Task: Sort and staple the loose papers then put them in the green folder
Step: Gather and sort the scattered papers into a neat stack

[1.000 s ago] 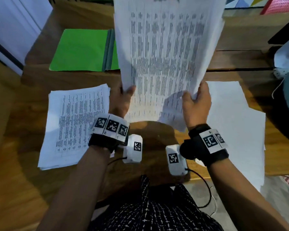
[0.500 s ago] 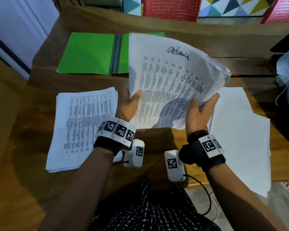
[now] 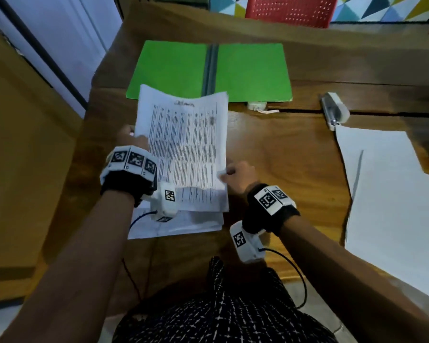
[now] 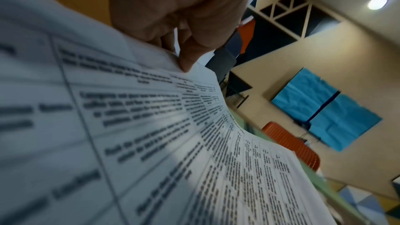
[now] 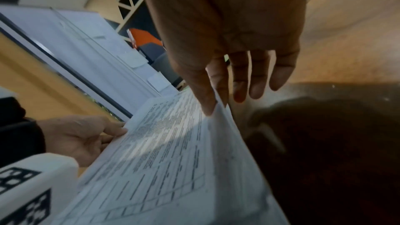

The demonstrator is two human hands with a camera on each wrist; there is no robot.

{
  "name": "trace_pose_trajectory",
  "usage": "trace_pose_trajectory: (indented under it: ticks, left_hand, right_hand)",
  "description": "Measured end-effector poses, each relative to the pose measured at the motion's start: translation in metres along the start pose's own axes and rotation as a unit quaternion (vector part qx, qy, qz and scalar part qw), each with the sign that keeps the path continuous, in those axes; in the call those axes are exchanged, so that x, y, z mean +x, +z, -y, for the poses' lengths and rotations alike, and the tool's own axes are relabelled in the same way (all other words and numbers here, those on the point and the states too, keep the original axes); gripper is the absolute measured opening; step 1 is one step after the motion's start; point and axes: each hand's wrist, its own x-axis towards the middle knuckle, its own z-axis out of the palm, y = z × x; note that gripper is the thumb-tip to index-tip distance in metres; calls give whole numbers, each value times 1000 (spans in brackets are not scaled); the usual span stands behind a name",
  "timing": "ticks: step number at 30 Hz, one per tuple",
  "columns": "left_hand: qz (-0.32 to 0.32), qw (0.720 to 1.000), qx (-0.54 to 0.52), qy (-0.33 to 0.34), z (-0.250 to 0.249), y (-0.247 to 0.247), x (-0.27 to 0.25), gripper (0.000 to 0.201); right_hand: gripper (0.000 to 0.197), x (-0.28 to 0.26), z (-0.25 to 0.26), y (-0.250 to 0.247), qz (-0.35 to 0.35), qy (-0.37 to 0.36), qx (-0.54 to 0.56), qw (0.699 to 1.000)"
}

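Note:
A bundle of printed papers (image 3: 183, 149) with a handwritten word at its top hangs low over the left pile of printed sheets (image 3: 178, 225). My left hand (image 3: 136, 138) pinches the bundle's left edge, with its thumb (image 4: 186, 59) on the top sheet. At the lower right edge my right hand (image 3: 227, 173) pinches it between thumb and forefinger (image 5: 211, 103), the other fingers straight. The green folder (image 3: 174, 68) lies open and flat just beyond the bundle. A white stapler (image 3: 334, 110) lies to the right of the folder.
Blank white sheets (image 3: 394, 206) spread over the table's right side and hang past its front edge. A small white object (image 3: 256, 105) pokes out from under the folder's near edge. A red chair (image 3: 290, 11) stands behind the table. Bare wood (image 3: 282, 157) lies between the piles.
The bundle came down from upright in front of the camera and moved left, over the left pile. Both hands kept hold of it. The stapler came into view.

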Motion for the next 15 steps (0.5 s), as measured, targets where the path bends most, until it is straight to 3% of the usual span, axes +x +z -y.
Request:
trace_pose_trajectory:
  ticks: [3, 6, 7, 11, 15]
  left_hand:
    - [22, 998, 44, -33, 29, -6, 1, 38]
    - [57, 975, 185, -111, 50, -8, -7, 56]
    - [65, 964, 224, -128, 54, -6, -11, 59]
    - [92, 965, 190, -157, 55, 10, -18, 50]
    - [151, 976, 118, -104, 46, 24, -29, 31]
  right_hand:
    - [13, 9, -2, 22, 66, 37, -61, 995]
    - [63, 12, -4, 35, 55, 80, -50, 994]
    - [70, 12, -4, 38, 45, 85, -47, 994]
    - [54, 13, -4, 44, 21, 92, -19, 995]
    - [34, 5, -17, 20, 0, 86, 112, 990]
